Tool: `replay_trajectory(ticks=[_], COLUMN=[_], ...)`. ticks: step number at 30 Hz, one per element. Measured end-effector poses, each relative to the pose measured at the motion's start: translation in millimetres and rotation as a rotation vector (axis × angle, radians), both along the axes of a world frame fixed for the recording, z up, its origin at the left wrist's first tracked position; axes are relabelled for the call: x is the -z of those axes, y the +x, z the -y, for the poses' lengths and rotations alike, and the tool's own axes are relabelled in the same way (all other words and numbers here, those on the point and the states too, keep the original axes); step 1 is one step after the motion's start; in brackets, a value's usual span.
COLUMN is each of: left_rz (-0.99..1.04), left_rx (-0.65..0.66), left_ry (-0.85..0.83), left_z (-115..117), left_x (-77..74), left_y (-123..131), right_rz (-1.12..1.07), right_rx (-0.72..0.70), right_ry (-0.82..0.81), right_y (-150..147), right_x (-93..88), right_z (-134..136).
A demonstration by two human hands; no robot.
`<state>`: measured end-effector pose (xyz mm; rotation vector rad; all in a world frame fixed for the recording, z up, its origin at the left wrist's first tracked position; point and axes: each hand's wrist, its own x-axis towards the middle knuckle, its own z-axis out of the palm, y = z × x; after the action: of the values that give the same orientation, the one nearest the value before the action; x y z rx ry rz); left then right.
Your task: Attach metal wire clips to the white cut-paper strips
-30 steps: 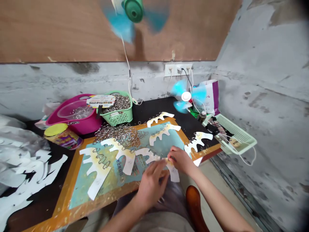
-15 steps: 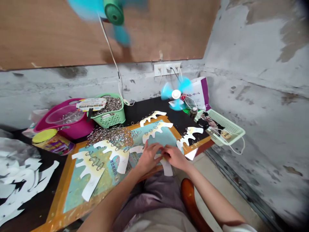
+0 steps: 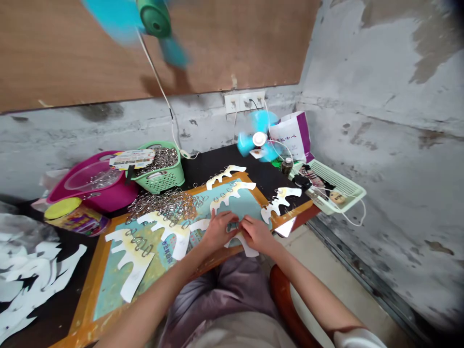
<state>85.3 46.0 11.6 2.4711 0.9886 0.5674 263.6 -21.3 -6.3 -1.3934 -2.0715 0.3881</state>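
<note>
Position: my left hand and right hand meet over a white scalloped card cut-out. The card lies at the near edge of the orange-bordered teal board.

Grip: the fingers of both hands are curled, tips pinched together at the card's upper edge. I cannot tell whether a ring sits between them.

Risk one: the card's lower tab overhangs the board edge above my lap. A slack pinch could let it slide off.

Risk two: the small blue desk fan is spinning near. In my judgement its draught could lift the loose white card strips lying beyond my hands.

Risk three: the heap of silver wire rings sits near my left forearm. A careless sweep could scatter it across the board.
</note>
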Motion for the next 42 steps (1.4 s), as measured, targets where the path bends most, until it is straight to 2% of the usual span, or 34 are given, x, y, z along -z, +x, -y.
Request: replay_trajectory(ticks=[5, 8, 11, 16, 24, 28, 32, 37, 42], left_rz=[-0.061, -0.078, -0.081, -0.043, -0.054, -0.023, -0.018, -0.052, -0.035], left_rx=[0.036, 0.148, 0.258, 0.156, 0.115, 0.124, 0.189, 0.234, 0.229], left_ry=[0.041, 0.101, 0.087, 0.078, -0.049, 0.028, 0.090, 0.173, 0.343], left_z=[0.0, -0.1, 1.3, 4.4, -2.2, -0.1, -0.2, -1.7, 4.0], left_x=[1.8, -3.5, -10.8, -11.9, -5.0, -0.8, -1.0, -5.1, 0.3], left_y=[-1.8, -7.6, -16.5, -19.1, -12.2, -14.7, -13.2, -10.3, -11.7], right_rz=[-0.015, -0.016, -0.023, -0.049, -0.099, -0.113, -0.133, -0.195, -0.100], right_rx=[0.060, 0.069, 0.059, 0.040, -0.004, 0.007, -0.009, -0.047, -0.153], right_ry=[0.023, 0.010, -0.014, -0.057, -0.060, -0.016, 0.041, -0.075, -0.114], right_y=[-2.5, -4.3, -6.8, -6.8, -3.4, -4.4, -2.7, 8.0, 15.7], right_x=[2.2, -2.3, -4.7, -0.6, 0.0, 6.6, 11.0, 0.3, -7.4], right_z=[13.7, 16.5, 14.7, 10.2, 17.2, 19.6, 19.9, 15.9, 2.0])
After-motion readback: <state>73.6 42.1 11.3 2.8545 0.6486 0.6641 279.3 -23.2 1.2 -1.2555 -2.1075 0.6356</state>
